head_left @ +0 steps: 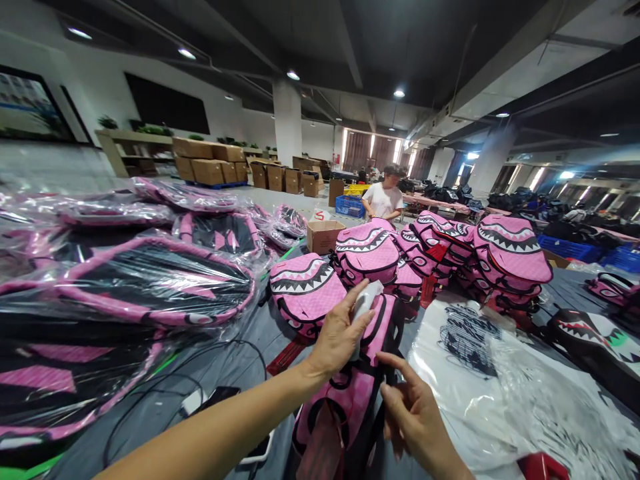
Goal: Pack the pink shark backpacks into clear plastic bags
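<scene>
From here I see the bag (359, 397) low in the middle of the table (240, 365), right in front of the person, between the two arms. I think it sits there so both hands can get to it. The left hand (335, 337) is over the top end of the bag and pinches a white slip (367, 300) between thumb and fingers. It is held up off the bag, maybe to keep it free of the straps. The right hand (415, 410) is at the bag's side with its fingers bent and a small gap between thumb and pointing finger. I see nothing in it, and I cannot tell if its fingertip touches the bag.

Pink bags (367, 250) are in piles just past the work, likely to be close by. Wrapped bags (155, 280) lie on the left, maybe to keep them apart from the bare ones. Clear plastic (525, 400) lies flat on the right, near the right hand.

Now I count: two hands, one slip, one bag between the arms, at least four pink bags behind it, and at least four wrapped bags. One person in a white shirt (384, 200) is farther back.
</scene>
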A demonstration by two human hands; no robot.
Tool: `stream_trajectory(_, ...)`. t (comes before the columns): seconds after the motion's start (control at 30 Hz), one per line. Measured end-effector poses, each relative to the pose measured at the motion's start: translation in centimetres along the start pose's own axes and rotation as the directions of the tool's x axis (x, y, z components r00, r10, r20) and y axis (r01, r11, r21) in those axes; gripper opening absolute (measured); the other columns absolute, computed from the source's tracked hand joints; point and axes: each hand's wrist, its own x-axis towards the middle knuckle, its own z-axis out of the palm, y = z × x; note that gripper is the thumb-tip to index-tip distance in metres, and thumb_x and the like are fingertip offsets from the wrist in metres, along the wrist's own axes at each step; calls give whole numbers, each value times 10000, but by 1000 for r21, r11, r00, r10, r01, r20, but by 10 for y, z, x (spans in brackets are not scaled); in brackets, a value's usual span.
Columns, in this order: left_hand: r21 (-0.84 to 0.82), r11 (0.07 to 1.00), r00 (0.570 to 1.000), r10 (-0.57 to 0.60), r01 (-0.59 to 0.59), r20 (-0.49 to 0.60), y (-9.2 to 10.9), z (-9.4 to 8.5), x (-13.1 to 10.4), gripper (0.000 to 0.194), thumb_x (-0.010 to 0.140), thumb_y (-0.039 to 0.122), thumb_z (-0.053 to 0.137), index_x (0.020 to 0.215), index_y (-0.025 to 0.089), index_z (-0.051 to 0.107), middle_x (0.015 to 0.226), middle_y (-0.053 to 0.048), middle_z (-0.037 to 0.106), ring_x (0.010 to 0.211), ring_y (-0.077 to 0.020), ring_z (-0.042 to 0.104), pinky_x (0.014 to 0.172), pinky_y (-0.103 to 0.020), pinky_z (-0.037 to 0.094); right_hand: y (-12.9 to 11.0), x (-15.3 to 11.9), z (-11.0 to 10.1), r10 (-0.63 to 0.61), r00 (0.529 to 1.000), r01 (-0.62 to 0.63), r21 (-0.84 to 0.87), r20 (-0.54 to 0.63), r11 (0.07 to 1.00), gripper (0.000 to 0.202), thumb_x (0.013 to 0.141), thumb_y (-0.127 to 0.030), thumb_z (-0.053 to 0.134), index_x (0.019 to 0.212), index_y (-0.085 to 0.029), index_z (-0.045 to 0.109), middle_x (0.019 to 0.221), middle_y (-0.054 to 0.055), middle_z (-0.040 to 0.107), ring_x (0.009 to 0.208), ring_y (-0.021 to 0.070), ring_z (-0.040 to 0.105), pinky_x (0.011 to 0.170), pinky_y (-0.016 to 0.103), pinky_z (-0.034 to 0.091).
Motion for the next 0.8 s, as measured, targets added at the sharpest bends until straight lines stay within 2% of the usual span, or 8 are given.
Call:
stream_trajectory(0.1,-229,936,957,-286,267,-51,9,-7,8,326,828,186,731,1144,146,665,995,-76,752,841,-132,717,773,-201,571,20,-4,8,-129,991,126,-119,-22,985,707,947,-628,503,1504,-216,365,502,-87,490,364,91,439,359,170,332)
stream_trajectory(0.17,-294,814,859,-510,501,50,16,-8,16,134,890,184,659,959,77,699,864,-126,747,716,-146,719,679,-210,589,29,-3,10,-233,972,222,-188,-35,957,635,971,-556,502,1499,-227,372,542,-87,460,409,86,426,394,174,318)
stream_trajectory(0.23,-266,756,799,-588,598,123,20,-5,24,118,892,110,602,853,55,699,809,-148,740,686,-155,723,684,-221,598,34,-1,12,-292,955,276,-228,-40,934,566,1003,-473,457,1503,-230,353,575,-87,446,427,83,400,414,179,308)
stream_trajectory(0.33,-91,915,919,-388,394,72,19,2,33,125,858,60,559,831,104,673,751,-86,725,693,-153,718,744,-258,598,35,4,11,-406,913,355,-409,-42,841,530,1014,-355,413,1519,-212,341,569,-93,416,424,87,377,434,191,298)
stream_trajectory(0.43,208,975,993,-98,84,58,12,0,40,90,866,171,572,802,171,635,732,-13,693,749,-171,695,818,-314,571,31,15,6,-567,824,408,-689,-6,600,539,981,-282,448,1506,-166,411,534,-87,427,411,90,372,455,205,294)
stream_trajectory(0.53,471,876,994,67,-101,87,8,-15,33,164,890,282,559,980,181,650,869,-24,714,867,-203,679,890,-340,530,27,26,-3,-611,791,393,-783,21,482,531,969,-271,437,1483,-139,474,543,-47,515,427,106,431,477,214,343)
stream_trajectory(0.67,602,765,972,213,-230,101,-3,-39,-22,467,930,363,556,1359,186,499,1176,-80,685,1057,-213,660,984,-346,499,26,19,-12,-550,830,338,-701,-93,628,527,964,-320,479,1475,-193,498,616,-13,600,475,133,491,540,249,454)
stream_trajectory(0.8,748,574,905,417,-333,82,-32,-45,-100,406,928,434,604,1279,241,533,1144,-74,639,1034,-222,643,920,-360,544,34,-14,2,-562,814,385,-586,-148,713,366,950,-267,503,1290,-231,633,771,46,688,635,182,616,667,320,542)
